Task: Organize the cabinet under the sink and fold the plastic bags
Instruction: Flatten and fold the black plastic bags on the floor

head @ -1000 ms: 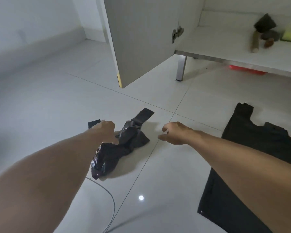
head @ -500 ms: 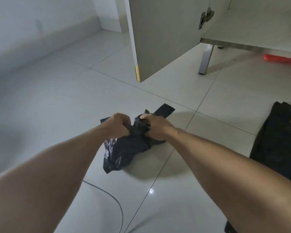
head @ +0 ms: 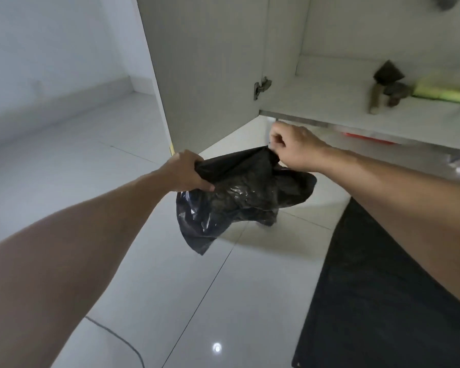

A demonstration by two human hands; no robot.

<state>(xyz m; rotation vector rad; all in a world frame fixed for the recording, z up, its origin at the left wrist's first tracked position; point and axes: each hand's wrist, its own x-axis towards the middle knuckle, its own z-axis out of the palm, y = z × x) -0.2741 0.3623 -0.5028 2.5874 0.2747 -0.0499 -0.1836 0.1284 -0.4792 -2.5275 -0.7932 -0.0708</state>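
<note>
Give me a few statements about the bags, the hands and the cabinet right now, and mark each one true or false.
1. Both hands grip the crumpled bag. True: the left hand and right hand hold its top edge.
2. The crumpled bag lies flat on the floor. False: it hangs lifted, above the floor.
3. The cabinet door is shut. False: it stands open.
4. A second black bag lies spread on the floor at right. True.
5. A yellow sponge sits on the cabinet shelf. True.

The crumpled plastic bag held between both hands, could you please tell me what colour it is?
Black and glossy, the crumpled plastic bag shows best in the head view.
</note>
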